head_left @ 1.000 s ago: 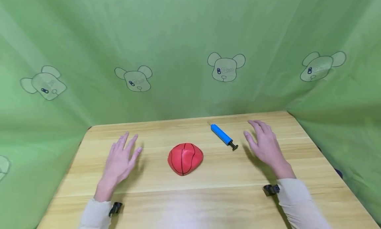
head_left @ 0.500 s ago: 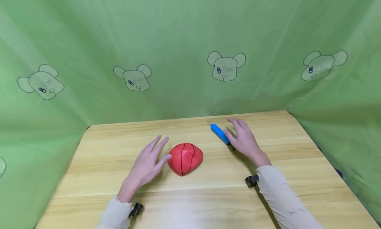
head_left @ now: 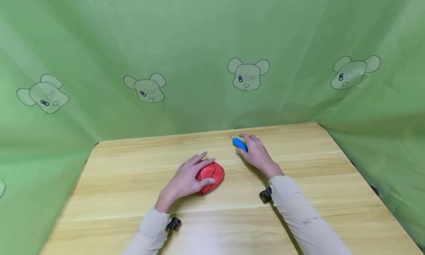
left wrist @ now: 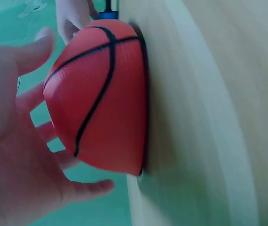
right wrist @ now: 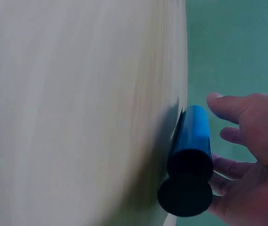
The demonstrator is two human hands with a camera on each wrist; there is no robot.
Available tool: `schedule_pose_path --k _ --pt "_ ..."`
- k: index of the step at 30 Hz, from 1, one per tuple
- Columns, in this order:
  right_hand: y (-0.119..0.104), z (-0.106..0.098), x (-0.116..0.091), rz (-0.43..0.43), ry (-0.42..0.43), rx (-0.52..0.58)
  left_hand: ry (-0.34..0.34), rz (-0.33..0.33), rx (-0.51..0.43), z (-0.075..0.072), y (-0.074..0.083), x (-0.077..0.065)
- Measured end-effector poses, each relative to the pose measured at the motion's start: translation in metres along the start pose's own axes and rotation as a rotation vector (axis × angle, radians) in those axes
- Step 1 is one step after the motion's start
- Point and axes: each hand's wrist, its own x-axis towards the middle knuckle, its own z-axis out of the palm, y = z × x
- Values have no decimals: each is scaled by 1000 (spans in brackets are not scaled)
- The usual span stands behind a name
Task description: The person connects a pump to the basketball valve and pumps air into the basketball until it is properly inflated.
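A partly deflated red toy basketball (head_left: 217, 173) with black lines lies dented on the table. My left hand (head_left: 186, 178) is over its left side, fingers and thumb spread out. In the left wrist view, the ball (left wrist: 98, 99) rests on the wood with the fingers loosely about it. Farther back on the right lies a blue hand pump (head_left: 239, 144), its thin needle pointing to the back left. My right hand (head_left: 256, 153) hovers over the pump and hides its black handle. The right wrist view shows that handle (right wrist: 185, 195), with the fingers apart beside the barrel.
The light wooden table (head_left: 116, 181) ends at a green curtain (head_left: 196, 111) printed with bear heads, which also hangs along both sides. A small black device (head_left: 173, 224) sits at the left wrist, another black device (head_left: 265, 195) at the right.
My left hand has moved right, from beside the ball to over it. My right hand has moved left to the pump. Ball and pump lie where they were.
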Motion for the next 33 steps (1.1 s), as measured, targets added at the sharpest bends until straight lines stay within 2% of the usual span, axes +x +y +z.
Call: schedule_pose_path --k 9,18,21,28,33 --pt "-2 6 0 42 -18 -50 -76 -42 9 7 6 13" --pt "-4 5 0 30 -53 -89 -87 -82 42 5 4 20" --pt "-7 1 -3 13 -58 -90 -81 -91 -2 4 1 19" --pt "-15 -10 -19 -32 -30 -68 -74 -90 -173 7 -6 15" --pt "-20 -17 -35 -96 -7 -76 -40 -96 -239 5 -10 12"
